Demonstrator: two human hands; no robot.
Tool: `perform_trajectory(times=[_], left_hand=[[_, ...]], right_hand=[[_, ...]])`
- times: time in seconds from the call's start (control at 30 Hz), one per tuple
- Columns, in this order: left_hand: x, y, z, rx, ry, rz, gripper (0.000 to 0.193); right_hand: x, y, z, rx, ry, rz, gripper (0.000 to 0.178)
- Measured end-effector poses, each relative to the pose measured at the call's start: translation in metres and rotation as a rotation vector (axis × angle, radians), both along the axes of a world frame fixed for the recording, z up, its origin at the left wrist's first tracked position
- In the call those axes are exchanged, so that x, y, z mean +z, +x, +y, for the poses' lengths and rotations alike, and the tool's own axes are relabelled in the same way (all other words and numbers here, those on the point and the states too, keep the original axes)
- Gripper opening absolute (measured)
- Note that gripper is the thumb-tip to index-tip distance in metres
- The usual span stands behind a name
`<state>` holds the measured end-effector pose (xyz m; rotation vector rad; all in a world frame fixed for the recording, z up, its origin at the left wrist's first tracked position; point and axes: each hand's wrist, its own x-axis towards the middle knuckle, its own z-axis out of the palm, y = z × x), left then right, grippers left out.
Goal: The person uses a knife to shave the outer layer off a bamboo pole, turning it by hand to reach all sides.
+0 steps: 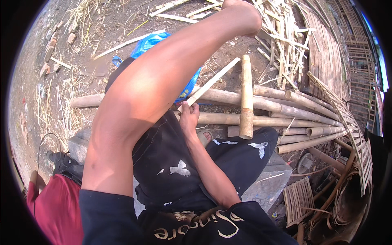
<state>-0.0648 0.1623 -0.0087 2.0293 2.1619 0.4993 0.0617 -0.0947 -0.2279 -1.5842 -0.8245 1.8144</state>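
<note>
My left arm reaches up across the middle of the view, large and close. My left hand (242, 17) is bent at the wrist at the top edge, where its fingers are cut off. Lower down, my right hand (189, 117) is closed on the near end of a pale split bamboo strip (216, 79), which slants up to the right. A blue plastic bag (149, 42) is partly covered by my left arm. Right of the strip, a short thick bamboo piece (246, 98) lies across long bamboo poles (222, 119).
A heap of split bamboo strips (281, 45) lies at the far right. Woven bamboo panels (326, 61) stand along the right side. A person in a red garment (57, 210) is at the lower left. Dry straw and brick pieces (51, 47) lie on the dirt at left.
</note>
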Motion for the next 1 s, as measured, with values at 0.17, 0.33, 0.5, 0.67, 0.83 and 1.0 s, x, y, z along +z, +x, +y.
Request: perform_trajectory(times=[0.17,0.33,0.5,0.67,0.83,1.0], left_hand=[[-0.02,-0.022,0.004,-0.03,0.045,0.011,0.02],[0.025,-0.039,-0.008,0.024,-0.011,-0.034,0.018],[0.037,-0.008,0.004,0.21,-0.043,-0.107,0.046],[0.008,0.029,-0.007,0.245,-0.34,-0.707,0.041],[-0.045,0.123,-0.048,0.327,-0.409,-0.94,0.041],[-0.09,0.208,-0.091,0.477,-0.571,-0.96,0.044]], right_hand=[[0.039,0.033,-0.007,0.0,0.221,-0.1,0.018],[0.122,0.059,0.169,-0.025,0.493,-0.424,0.052],[0.163,0.153,0.386,0.065,0.629,-0.855,0.104],[0.202,0.133,0.236,0.181,0.498,-0.114,0.056],[0.158,0.138,0.094,0.146,0.136,0.213,0.078],[0.152,0.167,0.098,-0.316,-0.277,0.438,0.06]])
